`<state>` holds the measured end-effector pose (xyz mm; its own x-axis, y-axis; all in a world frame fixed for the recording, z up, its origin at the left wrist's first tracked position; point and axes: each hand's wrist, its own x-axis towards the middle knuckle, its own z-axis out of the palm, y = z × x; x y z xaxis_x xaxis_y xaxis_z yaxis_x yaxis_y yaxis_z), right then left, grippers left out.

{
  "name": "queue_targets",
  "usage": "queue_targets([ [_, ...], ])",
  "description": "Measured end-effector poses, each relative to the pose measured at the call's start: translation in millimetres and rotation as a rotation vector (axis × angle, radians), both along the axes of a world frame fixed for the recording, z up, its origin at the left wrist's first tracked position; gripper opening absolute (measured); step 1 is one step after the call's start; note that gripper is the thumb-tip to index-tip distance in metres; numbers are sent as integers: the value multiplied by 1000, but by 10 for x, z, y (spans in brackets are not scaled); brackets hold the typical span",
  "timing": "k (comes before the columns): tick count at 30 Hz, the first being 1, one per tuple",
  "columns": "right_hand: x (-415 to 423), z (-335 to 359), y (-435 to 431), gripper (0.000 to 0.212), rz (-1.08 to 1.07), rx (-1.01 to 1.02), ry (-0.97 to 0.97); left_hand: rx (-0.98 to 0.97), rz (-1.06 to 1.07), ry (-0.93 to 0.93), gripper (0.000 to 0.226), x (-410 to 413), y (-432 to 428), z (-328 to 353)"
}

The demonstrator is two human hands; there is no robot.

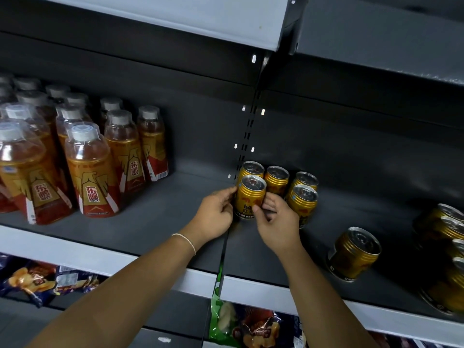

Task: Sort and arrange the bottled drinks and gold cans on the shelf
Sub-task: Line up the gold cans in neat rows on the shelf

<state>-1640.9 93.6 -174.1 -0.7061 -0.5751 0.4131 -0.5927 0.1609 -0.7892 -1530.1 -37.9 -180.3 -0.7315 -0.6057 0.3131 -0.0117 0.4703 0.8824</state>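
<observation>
Currently, the bottled drinks (pixel 93 172) stand upright in a packed block at the left end of the shelf (pixel 163 217), well apart from the cans. To their right, the left hand (pixel 217 213) and the right hand (pixel 277 223) grip the front-left can (pixel 251 197) from opposite sides with curled fingers. This can is upright, its long axis vertical, and appears to rest on the shelf just beside four other cans (pixel 302 199). Further right, a lone can (pixel 354 254) stands near the shelf front, nearer the right hand, and more cans (pixel 452 231) crowd the far-right edge.
</observation>
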Motion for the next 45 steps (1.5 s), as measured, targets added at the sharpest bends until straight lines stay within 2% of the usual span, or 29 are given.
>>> queue_targets([
  [2,46,69,49,29,-138,-156,186,-178,98,-16,50,23,-5,0],
  [4,61,154,103,24,-273,-263,389,-329,163,-33,46,60,-4,9],
  [6,39,229,163,29,-366,-234,516,-409,187,-46,41,89,-8,31],
  [8,4,289,197,42,-435,-71,463,-451,193,-37,37,113,14,69],
  [10,-72,311,205,57,-470,124,328,-492,181,-16,33,140,63,110],
  [13,-171,336,203,68,-424,235,86,-513,145,-1,33,154,152,148],
  [15,-210,332,214,68,-411,239,32,-488,126,16,33,158,194,163],
  [19,-216,342,274,67,-414,257,85,-372,129,55,30,156,198,179],
  [24,-93,348,346,76,-348,216,33,-152,92,-12,23,158,198,203],
  [28,21,309,373,51,-207,139,81,-124,20,-26,23,228,207,162],
  [32,87,294,416,37,1,32,-207,-82,23,-3,25,263,218,92],
  [38,146,209,436,19,243,8,-255,-123,-26,34,17,300,225,42],
  [41,111,158,446,26,308,0,-285,-174,-63,30,21,322,246,42],
  [45,59,41,417,64,277,-44,-366,-158,-89,44,26,331,240,44],
])
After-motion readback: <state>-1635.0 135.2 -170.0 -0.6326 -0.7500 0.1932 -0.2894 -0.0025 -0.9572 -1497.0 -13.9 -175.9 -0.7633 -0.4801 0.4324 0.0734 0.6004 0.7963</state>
